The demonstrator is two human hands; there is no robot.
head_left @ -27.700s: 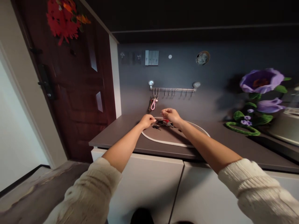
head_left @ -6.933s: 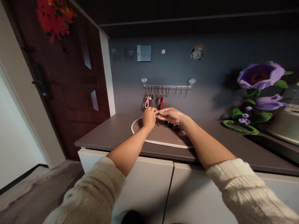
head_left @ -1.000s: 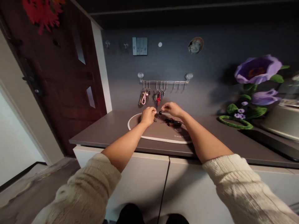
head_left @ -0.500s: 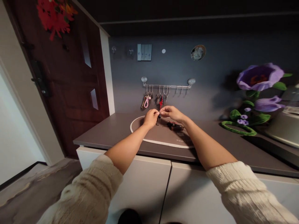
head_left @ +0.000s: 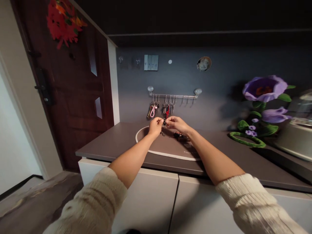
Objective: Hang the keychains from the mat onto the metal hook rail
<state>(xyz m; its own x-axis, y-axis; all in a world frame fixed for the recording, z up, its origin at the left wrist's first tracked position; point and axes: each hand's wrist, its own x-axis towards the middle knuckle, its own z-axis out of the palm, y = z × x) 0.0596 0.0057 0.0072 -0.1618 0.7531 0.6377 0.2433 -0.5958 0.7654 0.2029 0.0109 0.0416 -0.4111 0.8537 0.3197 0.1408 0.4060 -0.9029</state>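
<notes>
My left hand and my right hand meet above a brown mat with a pale border. Between their pinched fingertips hangs a small key ring with dark keys; both hands grip it. Just behind, a clear hook rail is fixed to the wall, with several key sets on its left hooks. One set carries a pink loop, another a red tag. A dark bunch of keys lies on the mat under my right hand, partly covered by it.
A grey-brown counter tops white cabinet doors. On its right stand purple plush flowers with a green ring base, beside a beige appliance. A dark red door is at the left. A switch panel is on the wall.
My fingertips have drawn slightly apart around the key ring, so the ring shows more clearly between them. The camera has tilted, and the scene sits a little lower.
</notes>
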